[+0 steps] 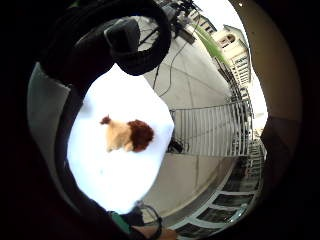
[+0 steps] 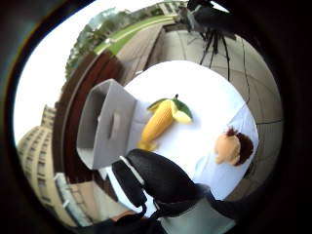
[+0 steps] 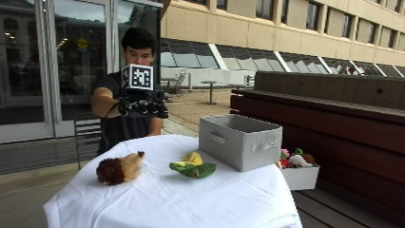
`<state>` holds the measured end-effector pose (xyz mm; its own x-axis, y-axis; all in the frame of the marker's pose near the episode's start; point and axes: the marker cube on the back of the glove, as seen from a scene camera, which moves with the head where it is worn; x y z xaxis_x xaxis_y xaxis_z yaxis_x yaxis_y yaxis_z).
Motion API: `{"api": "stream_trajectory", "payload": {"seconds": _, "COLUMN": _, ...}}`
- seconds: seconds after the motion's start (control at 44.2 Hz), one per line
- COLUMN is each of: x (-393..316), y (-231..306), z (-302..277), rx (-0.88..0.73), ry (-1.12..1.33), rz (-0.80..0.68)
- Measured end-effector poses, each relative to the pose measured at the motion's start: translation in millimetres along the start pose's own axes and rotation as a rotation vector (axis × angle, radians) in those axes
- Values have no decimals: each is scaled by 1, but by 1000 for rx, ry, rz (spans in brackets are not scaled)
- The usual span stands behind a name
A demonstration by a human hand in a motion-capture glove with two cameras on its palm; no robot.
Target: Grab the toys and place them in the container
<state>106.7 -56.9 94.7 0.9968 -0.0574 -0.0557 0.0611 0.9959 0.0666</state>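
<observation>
Currently on white-clothed table (image 3: 190,199): hedgehog toy (image 3: 119,169) at 9 o'clock of corn toy (image 3: 192,167), grey container (image 3: 239,141) at 2 o'clock; gloved right hand (image 3: 143,105) raised, holding nothing, finger state indiscernible.

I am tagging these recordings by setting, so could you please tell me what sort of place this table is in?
Most likely an outdoor paved terrace beside a large building. The table, covered in white cloth, stands on paving, a long dark wooden bench runs behind it, and glass doors and a tall facade rise beyond.
</observation>
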Motion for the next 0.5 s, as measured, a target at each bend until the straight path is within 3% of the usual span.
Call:
{"api": "stream_trajectory", "payload": {"seconds": 0.249, "x": 59, "y": 17, "z": 86, "rx": -156, "ry": -35, "rz": 56}}
{"api": "stream_trajectory", "payload": {"seconds": 0.497, "x": 72, "y": 50, "z": 165, "rx": -267, "ry": -87, "rz": 114}}
